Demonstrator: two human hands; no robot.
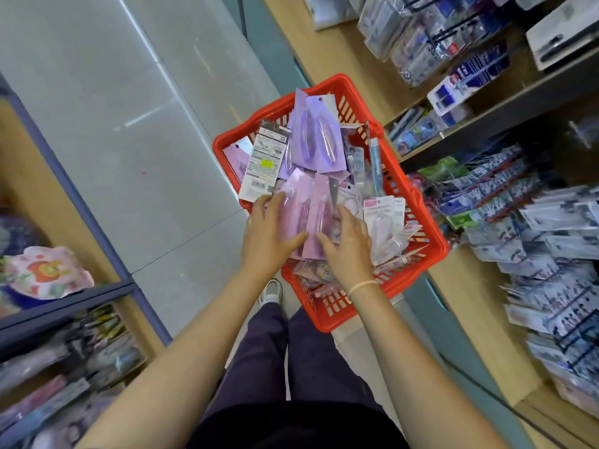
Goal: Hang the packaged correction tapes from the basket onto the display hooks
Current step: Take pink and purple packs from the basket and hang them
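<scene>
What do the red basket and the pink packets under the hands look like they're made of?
Red slotted basket: apparently rigid moulded plastic, judging by its uniform colour and slotted walls. Pink packets: seemingly card backing under clear glossy plastic that catches the light.

Red basket, purple-pink packs

The slotted plastic basket (pixel 431 244) is bright red; the flat blister-card correction tape packs (pixel 312 140) run lilac to pale pink, one white-backed card (pixel 264 163) has a lime sticker, and the wristband (pixel 362 285) is cream.
</scene>
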